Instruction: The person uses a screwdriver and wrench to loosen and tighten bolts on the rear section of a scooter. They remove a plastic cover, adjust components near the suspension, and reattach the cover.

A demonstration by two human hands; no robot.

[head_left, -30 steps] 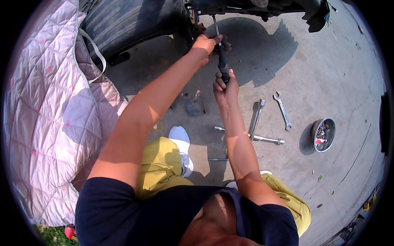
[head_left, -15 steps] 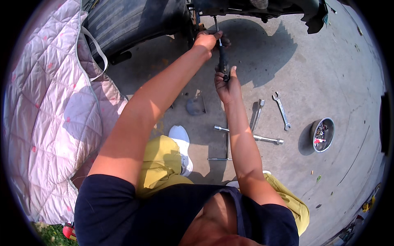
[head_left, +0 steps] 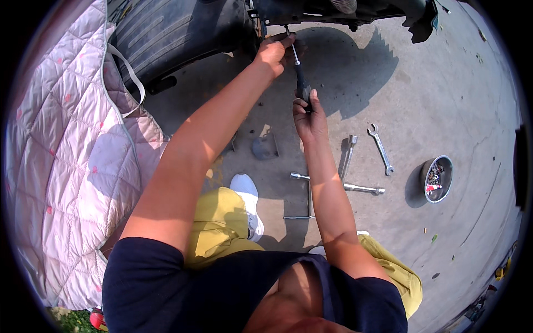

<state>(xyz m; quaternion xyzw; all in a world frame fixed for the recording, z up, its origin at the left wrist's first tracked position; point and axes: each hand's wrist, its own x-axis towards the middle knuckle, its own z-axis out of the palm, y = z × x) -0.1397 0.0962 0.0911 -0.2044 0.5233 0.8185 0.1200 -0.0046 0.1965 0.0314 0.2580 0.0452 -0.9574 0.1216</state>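
My right hand is wrapped round the black handle of a screwdriver, whose bright shaft slants up and away. My left hand is closed at the upper part of that shaft, thumb and fingers pinching it just below the tip. The tip reaches a small dark fastener at the lower edge of a black car underbody panel. Some left fingers lie in shadow behind the shaft, so their exact hold is partly hidden.
Left of my hands is a ribbed black plastic liner, beside a pink quilted cover. On the concrete lie a cross-shaped lug wrench, a wrench and a curved grey piece. A metal bowl holds small hardware.
My left hand has shifted slightly left and up along the shaft, baring more of it. The screwdriver leans more, its handle a little farther right with my right hand.
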